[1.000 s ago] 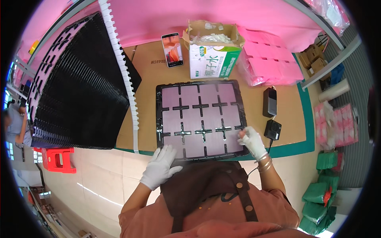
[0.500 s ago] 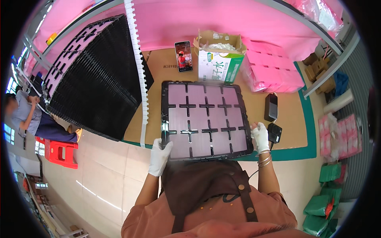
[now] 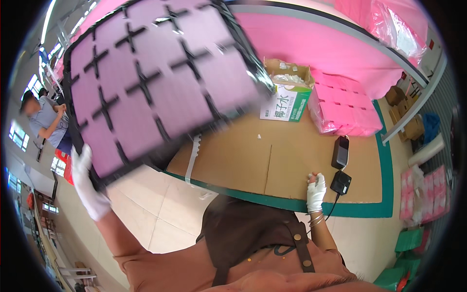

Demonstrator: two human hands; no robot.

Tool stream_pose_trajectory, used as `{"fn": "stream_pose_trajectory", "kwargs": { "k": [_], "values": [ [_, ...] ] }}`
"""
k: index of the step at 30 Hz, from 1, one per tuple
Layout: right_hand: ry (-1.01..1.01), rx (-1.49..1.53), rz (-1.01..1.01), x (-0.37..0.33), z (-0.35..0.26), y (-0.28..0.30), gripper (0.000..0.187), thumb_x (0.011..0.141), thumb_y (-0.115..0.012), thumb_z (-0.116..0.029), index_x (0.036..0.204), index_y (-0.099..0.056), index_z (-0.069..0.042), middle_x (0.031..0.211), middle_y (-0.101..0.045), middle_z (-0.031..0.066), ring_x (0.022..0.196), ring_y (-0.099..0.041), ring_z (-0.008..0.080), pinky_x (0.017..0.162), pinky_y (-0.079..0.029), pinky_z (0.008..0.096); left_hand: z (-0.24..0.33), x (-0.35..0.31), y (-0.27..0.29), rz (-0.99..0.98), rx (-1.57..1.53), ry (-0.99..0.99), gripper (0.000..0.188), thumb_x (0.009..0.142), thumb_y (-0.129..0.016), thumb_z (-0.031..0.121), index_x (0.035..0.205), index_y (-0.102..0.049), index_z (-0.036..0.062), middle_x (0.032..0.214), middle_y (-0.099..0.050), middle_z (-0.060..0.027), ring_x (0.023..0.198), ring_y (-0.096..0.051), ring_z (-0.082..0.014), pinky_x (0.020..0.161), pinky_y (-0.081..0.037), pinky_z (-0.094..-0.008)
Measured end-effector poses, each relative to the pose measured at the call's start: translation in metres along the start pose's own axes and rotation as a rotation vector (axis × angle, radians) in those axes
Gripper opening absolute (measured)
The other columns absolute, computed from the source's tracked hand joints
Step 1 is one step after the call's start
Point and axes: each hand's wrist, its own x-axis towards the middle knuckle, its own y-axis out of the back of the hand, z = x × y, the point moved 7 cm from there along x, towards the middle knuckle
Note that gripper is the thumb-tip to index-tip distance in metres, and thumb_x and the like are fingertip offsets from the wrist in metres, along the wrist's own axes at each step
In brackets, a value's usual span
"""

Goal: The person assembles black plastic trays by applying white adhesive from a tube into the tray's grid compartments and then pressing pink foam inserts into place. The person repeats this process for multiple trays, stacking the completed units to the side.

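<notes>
A black tray [image 3: 168,104], its lilac squares divided by black crosses, is raised and tilted over the left side of the table, blurred by motion. My gloved left hand [image 3: 89,184] grips its near left corner. My right hand [image 3: 316,191] is low over the cardboard by the table's near edge; its glove leaves fingertips bare. Those fingers are slightly bent and apart, with nothing visible in them. Beside that hand lies a small black box with a cable [image 3: 341,182], and beyond it a black power bank-like block [image 3: 340,152].
Brown cardboard [image 3: 233,160] covers the green-edged table. A carton [image 3: 287,100] of small white pieces stands at the back, next to a plastic-wrapped pink stack [image 3: 343,104]. A white notched strip [image 3: 193,158] hangs on the left. A person [image 3: 48,119] sits far left.
The tray has gone from the table's middle up and leftward, carried by my left hand. My right hand has come away from the tray's right edge. The tray now hides the black stack.
</notes>
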Motion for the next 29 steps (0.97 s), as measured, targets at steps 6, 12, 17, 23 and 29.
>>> {"fn": "stream_pose_trajectory", "kwargs": {
  "k": [6, 12, 17, 23, 29],
  "values": [
    [-0.041, 0.012, -0.119, -0.004, -0.005, -0.02, 0.014, 0.095, -0.063, -0.012, 0.103, -0.058, -0.001, 0.082, -0.066, 0.0065, 0.073, -0.063, 0.0113, 0.067, -0.051, 0.0276, 0.0, 0.162, 0.083, 0.07, -0.14, 0.021, 0.013, 0.086, -0.07, 0.013, 0.098, -0.068, 0.0079, 0.093, -0.07, -0.0018, 0.085, -0.068, -0.0138, 0.074, -0.054, -0.0269],
    [0.084, -0.123, -0.122, -0.001, -0.014, -0.014, 0.014, 0.091, -0.064, -0.008, 0.102, -0.061, 0.0, 0.084, -0.068, 0.013, 0.073, -0.067, 0.0201, 0.068, -0.053, 0.0321, -0.04, 0.219, 0.065, 0.098, 0.042, 0.157, 0.007, 0.083, -0.069, 0.021, 0.081, -0.064, 0.0174, 0.072, -0.057, 0.0079, 0.055, -0.048, -0.0058, 0.046, -0.035, -0.0236],
    [0.104, -0.232, -0.145, -0.005, -0.032, -0.015, 0.014, 0.091, -0.064, -0.008, 0.102, -0.062, -0.001, 0.084, -0.069, 0.0125, 0.074, -0.067, 0.0194, 0.069, -0.053, 0.0317, -0.072, 0.236, 0.062, 0.017, 0.192, 0.287, 0.011, 0.08, -0.071, 0.027, 0.078, -0.062, 0.023, 0.066, -0.055, 0.0092, 0.051, -0.051, -0.0066, 0.045, -0.039, -0.0239],
    [0.1, -0.144, -0.256, 0.003, -0.074, -0.024, 0.018, 0.09, -0.062, -0.001, 0.107, -0.059, 0.001, 0.09, -0.07, 0.0128, 0.083, -0.07, 0.0205, 0.077, -0.054, 0.0297, -0.076, 0.238, 0.057, 0.021, 0.088, 0.164, 0.012, 0.08, -0.069, 0.025, 0.082, -0.064, 0.0141, 0.071, -0.061, 0.0024, 0.058, -0.059, -0.0127, 0.052, -0.048, -0.026],
    [0.381, 0.29, -0.341, 0.036, -0.283, -0.002, 0.054, 0.084, -0.062, 0.009, 0.136, -0.046, 0.001, 0.12, -0.062, 0.0095, 0.105, -0.061, 0.0164, 0.091, -0.05, 0.0291, -0.073, 0.248, 0.069, 0.039, 0.135, 0.105, 0.01, 0.08, -0.068, 0.023, 0.08, -0.063, 0.0144, 0.069, -0.055, 0.0026, 0.066, -0.056, -0.0124, 0.062, -0.045, -0.026]
  ]
}}
